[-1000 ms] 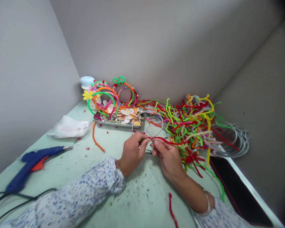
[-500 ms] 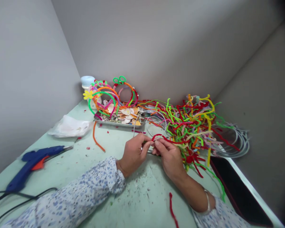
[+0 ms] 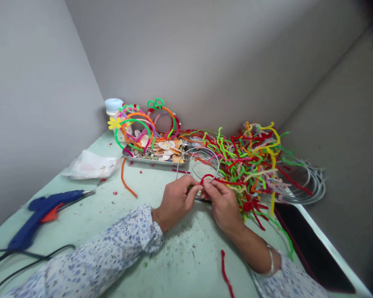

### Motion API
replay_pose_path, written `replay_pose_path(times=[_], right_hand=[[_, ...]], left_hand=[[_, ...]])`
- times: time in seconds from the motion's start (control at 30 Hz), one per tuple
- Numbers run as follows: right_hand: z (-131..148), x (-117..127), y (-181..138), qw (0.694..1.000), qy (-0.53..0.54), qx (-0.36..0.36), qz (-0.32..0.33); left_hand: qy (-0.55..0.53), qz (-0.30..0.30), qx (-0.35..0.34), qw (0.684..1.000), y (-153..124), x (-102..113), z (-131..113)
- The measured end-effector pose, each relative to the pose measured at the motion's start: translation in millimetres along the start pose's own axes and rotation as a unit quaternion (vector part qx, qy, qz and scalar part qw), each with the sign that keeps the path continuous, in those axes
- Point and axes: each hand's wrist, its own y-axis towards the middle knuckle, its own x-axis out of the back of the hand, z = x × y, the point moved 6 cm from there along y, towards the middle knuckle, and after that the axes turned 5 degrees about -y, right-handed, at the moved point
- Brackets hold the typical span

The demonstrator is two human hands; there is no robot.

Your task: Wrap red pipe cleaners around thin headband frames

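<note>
In the middle of the head view, a thin grey wire hoop [image 3: 218, 162] stands up from my fingertips. My left hand [image 3: 178, 200] is closed in a pinch on its lower edge. Opposite it, my right hand [image 3: 226, 207] pinches a red pipe cleaner [image 3: 224, 181] where it curls against the hoop. The pipe cleaner's long end trails right, towards a heap. My fingers nearly touch, and they hide the exact spot where wire and pipe cleaner meet.
Colourful pipe cleaners [image 3: 251, 161] lie heaped at right beside coiled wire [image 3: 318, 192] and a dark flat device [image 3: 313, 252]. Finished-looking headbands [image 3: 136, 116] rest over a metal tray [image 3: 155, 162] of shells. Left are a blue glue gun [image 3: 31, 223] and a plastic bag [image 3: 91, 165].
The hoop has tipped slightly to the right. The red pipe cleaner now arches more tightly near my fingertips. Both hands stay almost where they were.
</note>
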Motion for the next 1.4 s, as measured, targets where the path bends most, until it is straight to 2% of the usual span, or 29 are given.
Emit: replay_pose_path(times=[0.4, 0.67, 0.83, 0.97, 1.1, 1.23, 1.4], right_hand=[[-5.4, -0.3, 4.8, 0.998, 0.054, -0.013, 0.002], [-5.5, -3.1, 4.8, 0.999, 0.042, -0.019, 0.019], [-7.2, -5.6, 4.3, 0.997, 0.073, -0.017, 0.016], [-11.0, 1.4, 7.8, 0.992, 0.119, -0.029, -0.031], [-7.5, 11.7, 12.1, 0.982, 0.156, -0.032, -0.1], [-0.1, 13.3, 17.4, 0.974, 0.199, -0.054, -0.099], [2.3, 21.0, 24.6, 0.954, 0.256, -0.101, -0.122]], left_hand=[[-0.057, 0.014, 0.044, 0.997, -3.7, -5.2, -2.4], [-0.077, 0.013, 0.06, 0.995, -5.6, -6.8, -1.0], [-0.062, -0.025, 0.066, 0.996, -0.6, -2.2, 7.6], [-0.076, -0.034, 0.082, 0.993, 2.8, -2.3, 14.9], [-0.084, -0.001, 0.076, 0.994, 3.3, -5.1, 12.3], [-0.103, 0.024, 0.081, 0.991, 2.8, -5.3, 8.4], [-0.122, -0.006, 0.079, 0.989, 1.6, -0.6, 7.7]])
